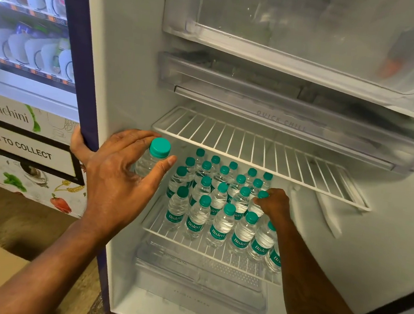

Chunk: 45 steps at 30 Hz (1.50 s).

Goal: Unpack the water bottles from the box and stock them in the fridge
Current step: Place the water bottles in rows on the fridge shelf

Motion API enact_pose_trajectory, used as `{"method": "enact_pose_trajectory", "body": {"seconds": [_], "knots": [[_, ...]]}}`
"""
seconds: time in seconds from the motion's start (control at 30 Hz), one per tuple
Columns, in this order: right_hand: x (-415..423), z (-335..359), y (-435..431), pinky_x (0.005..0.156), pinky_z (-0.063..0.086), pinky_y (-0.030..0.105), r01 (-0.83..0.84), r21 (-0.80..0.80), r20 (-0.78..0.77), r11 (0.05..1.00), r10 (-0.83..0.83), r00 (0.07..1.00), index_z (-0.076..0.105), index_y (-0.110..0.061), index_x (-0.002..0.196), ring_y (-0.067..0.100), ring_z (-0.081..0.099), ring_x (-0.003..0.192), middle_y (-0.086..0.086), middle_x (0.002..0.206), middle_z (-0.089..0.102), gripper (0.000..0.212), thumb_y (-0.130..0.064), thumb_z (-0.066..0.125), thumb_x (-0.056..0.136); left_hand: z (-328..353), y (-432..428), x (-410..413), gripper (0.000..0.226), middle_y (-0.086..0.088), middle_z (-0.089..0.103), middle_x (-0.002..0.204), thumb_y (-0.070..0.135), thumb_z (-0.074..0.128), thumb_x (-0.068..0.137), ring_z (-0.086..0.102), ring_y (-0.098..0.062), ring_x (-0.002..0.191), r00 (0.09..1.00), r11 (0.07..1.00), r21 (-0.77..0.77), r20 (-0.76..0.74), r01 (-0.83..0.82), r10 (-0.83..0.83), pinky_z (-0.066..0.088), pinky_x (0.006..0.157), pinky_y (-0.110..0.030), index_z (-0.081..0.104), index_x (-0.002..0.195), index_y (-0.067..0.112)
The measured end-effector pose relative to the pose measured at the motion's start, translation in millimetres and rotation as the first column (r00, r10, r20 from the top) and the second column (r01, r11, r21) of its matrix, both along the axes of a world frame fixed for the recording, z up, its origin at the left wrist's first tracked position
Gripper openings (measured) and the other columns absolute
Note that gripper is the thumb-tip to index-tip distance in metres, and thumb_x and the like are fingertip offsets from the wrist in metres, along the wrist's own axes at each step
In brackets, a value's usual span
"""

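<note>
Left grip [124,174]: grasps a bottle [154,157] at the fridge's [123,74] left wall, above the shelf [156,227].
Right grip [273,201]: clasps a shelved bottle [255,208] near its cap.
Advice: stand the held bottle upright in the shelf's left gap.
Writing: "Bisleri" labels; "QUICK CHILL" drawer [279,120]; "PUSH TO COLLECT" vending machine [34,149].

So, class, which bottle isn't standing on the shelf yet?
The bottle in the left hand, held over the shelf; the others stand on it in rows.
</note>
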State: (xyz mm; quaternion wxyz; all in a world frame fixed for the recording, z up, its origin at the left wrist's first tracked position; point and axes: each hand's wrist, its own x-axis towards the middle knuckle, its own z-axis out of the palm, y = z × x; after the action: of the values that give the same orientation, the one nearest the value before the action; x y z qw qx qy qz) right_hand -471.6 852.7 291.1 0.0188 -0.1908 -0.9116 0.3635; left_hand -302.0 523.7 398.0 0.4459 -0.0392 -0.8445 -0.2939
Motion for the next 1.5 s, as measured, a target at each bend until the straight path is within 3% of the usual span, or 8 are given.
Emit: {"method": "enact_pose_trajectory", "body": {"seconds": [0.23, 0.57, 0.77, 0.87, 0.97, 1.1, 1.33, 1.5], "knots": [[3, 6, 0, 0.089, 0.049, 0.033, -0.024, 0.056, 0.077, 0.998, 0.02, 0.997, 0.055, -0.008, 0.126, 0.029, 0.062, 0.112, 0.011, 0.126, 0.062, 0.054, -0.033, 0.078, 0.083, 0, -1, 1, 0.04, 0.001, 0.074, 0.121, 0.048, 0.069, 0.093, 0.062, -0.017, 0.125, 1.0, 1.0, 0.006, 0.02, 0.004, -0.004, 0.006, 0.122, -0.064, 0.077, 0.116, 0.016], [10, 18, 1, 0.092, 0.047, 0.034, -0.02, -0.018, 0.055, 1.0, 0.021, 0.998, 0.054, -0.008, 0.131, 0.03, 0.058, 0.118, 0.012, 0.133, 0.059, 0.055, -0.034, 0.074, 0.086, 0, -1, 1, 0.041, -0.001, 0.074, 0.119, 0.047, 0.07, 0.092, 0.063, -0.02, 0.124, 0.999, 1.0, 0.002, 0.036, 0.001, -0.001, 0.008, 0.12, -0.067, 0.076, 0.116, 0.015], [47, 47, -27, 0.093, 0.05, 0.036, 0.061, -0.219, -0.295, 0.974, -0.126, 0.947, 0.062, -0.012, 0.121, 0.026, 0.063, 0.11, 0.007, 0.122, 0.066, 0.041, -0.034, 0.072, 0.088, 1, -1, 3, 0.042, -0.001, 0.074, 0.12, 0.048, 0.069, 0.092, 0.062, -0.017, 0.124, 0.999, 1.0, -0.01, 0.033, 0.008, -0.008, 0.004, 0.123, -0.057, 0.077, 0.115, 0.015], [86, 66, -70, 0.092, 0.055, 0.033, -0.257, -0.397, -0.42, 0.881, 0.074, 0.904, 0.064, -0.022, 0.115, 0.016, 0.064, 0.109, -0.004, 0.117, 0.067, 0.032, -0.03, 0.073, 0.086, 2, -1, 3, 0.042, 0.0, 0.074, 0.12, 0.049, 0.068, 0.092, 0.059, -0.012, 0.124, 0.999, 1.0, -0.008, 0.036, 0.02, -0.019, 0.0, 0.123, -0.049, 0.077, 0.115, 0.015], [126, 75, -115, 0.099, 0.048, 0.025, -0.613, -0.376, -0.428, 0.695, 0.456, 0.78, 0.053, -0.033, 0.133, 0.003, 0.056, 0.121, -0.015, 0.132, 0.06, 0.053, -0.029, 0.075, 0.085, 4, -1, 5, 0.042, 0.004, 0.073, 0.121, 0.051, 0.067, 0.091, 0.057, -0.008, 0.124, 0.999, 1.0, -0.014, 0.037, 0.026, -0.026, -0.001, 0.123, -0.044, 0.077, 0.115, 0.017], [148, 81, -168, 0.109, 0.037, 0.022, -0.75, -0.323, -0.493, 0.577, 0.574, 0.654, 0.043, -0.049, 0.136, -0.012, 0.043, 0.128, -0.033, 0.136, 0.049, 0.065, -0.034, 0.077, 0.082, 5, -3, 7, 0.04, 0.013, 0.07, 0.123, 0.054, 0.068, 0.091, 0.05, 0.004, 0.125, 0.998, 0.999, 0.011, 0.054, 0.033, -0.033, 0.002, 0.122, -0.048, 0.077, 0.116, 0.025], [158, 85, -215, 0.103, 0.049, 0.045, -0.713, -0.401, -0.644, 0.575, 0.376, 0.666, 0.047, -0.038, 0.134, 0.011, 0.057, 0.123, -0.009, 0.13, 0.061, 0.056, -0.022, 0.072, 0.087, 10, -1, 11, 0.036, 0.02, 0.063, 0.12, 0.051, 0.067, 0.089, 0.032, 0.031, 0.124, 0.997, 0.996, 0.062, 0.038, 0.058, -0.06, 0.011, 0.12, -0.061, 0.075, 0.116, 0.028], [167, 76, -224, 0.086, 0.058, 0.043, -0.627, -0.511, -0.62, 0.588, 0.253, 0.743, 0.048, -0.043, 0.13, 0.014, 0.067, 0.103, -0.004, 0.111, 0.068, 0.042, -0.035, 0.064, 0.091, 10, -7, 10, 0.044, 0.01, 0.068, 0.133, 0.055, 0.062, 0.092, 0.051, -0.002, 0.135, 0.995, 0.997, -0.019, 0.06, 0.079, -0.078, 0.004, 0.122, -0.056, 0.072, 0.125, 0.028]]}}
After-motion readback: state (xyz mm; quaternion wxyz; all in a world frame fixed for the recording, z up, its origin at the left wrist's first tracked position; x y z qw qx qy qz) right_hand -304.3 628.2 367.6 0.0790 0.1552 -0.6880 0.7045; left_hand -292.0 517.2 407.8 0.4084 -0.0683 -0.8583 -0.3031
